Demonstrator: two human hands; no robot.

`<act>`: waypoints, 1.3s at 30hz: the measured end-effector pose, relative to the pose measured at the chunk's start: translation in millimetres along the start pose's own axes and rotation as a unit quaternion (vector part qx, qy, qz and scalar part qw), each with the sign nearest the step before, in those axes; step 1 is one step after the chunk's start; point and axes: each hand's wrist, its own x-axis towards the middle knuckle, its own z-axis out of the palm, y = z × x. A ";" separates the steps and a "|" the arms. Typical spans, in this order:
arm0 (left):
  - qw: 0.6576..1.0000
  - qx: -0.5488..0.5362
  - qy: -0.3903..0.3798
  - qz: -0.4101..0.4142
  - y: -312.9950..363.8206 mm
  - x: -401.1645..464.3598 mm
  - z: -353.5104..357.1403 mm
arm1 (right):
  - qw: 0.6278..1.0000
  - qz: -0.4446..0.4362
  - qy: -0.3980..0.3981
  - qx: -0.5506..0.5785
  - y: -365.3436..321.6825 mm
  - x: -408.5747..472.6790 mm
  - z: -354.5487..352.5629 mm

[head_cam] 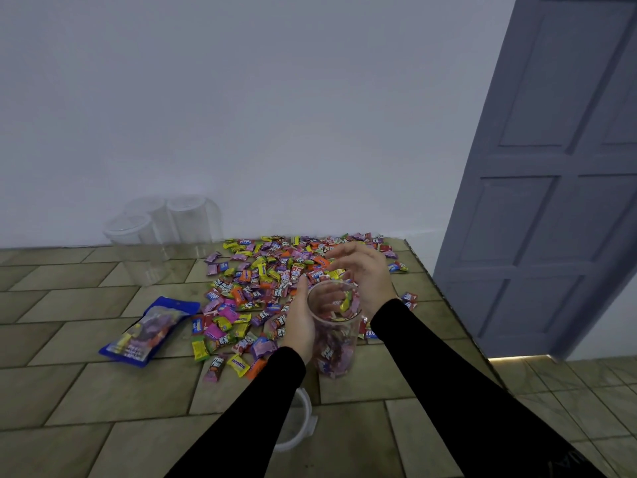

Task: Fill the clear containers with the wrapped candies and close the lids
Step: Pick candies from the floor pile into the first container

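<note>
A clear container (333,343) stands upright on the tiled table, partly filled with wrapped candies. My left hand (300,320) grips its left side near the rim. My right hand (362,274) hovers over the open mouth with fingers spread and relaxed, and a few candies (346,303) are falling in under it. A big heap of colourful wrapped candies (272,281) is spread on the table behind and left of the container. Its clear lid (303,419) lies near the front, partly hidden under my left forearm.
Three empty clear containers (162,232) with lids stand at the back left by the wall. An opened blue candy bag (150,331) lies flat left of the heap. The table edge (444,298) runs diagonally on the right, with a grey door (551,167) beyond it.
</note>
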 end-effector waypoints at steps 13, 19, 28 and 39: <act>0.933 0.343 -0.037 0.105 83.9 3.5 37.7 | 0.993 0.084 0.051 -0.057 1.8 33.5 -46.9; 0.899 0.418 -0.053 0.122 73.5 19.2 99.6 | 0.986 0.111 0.065 -0.111 22.4 59.1 -90.5; 0.835 0.546 -0.022 0.055 -10.5 71.8 147.1 | 0.961 0.118 0.069 -0.240 60.0 98.5 -160.9; 0.616 0.785 -0.027 0.065 -91.3 118.0 158.5 | 0.930 0.120 0.004 -0.349 94.3 158.4 -196.6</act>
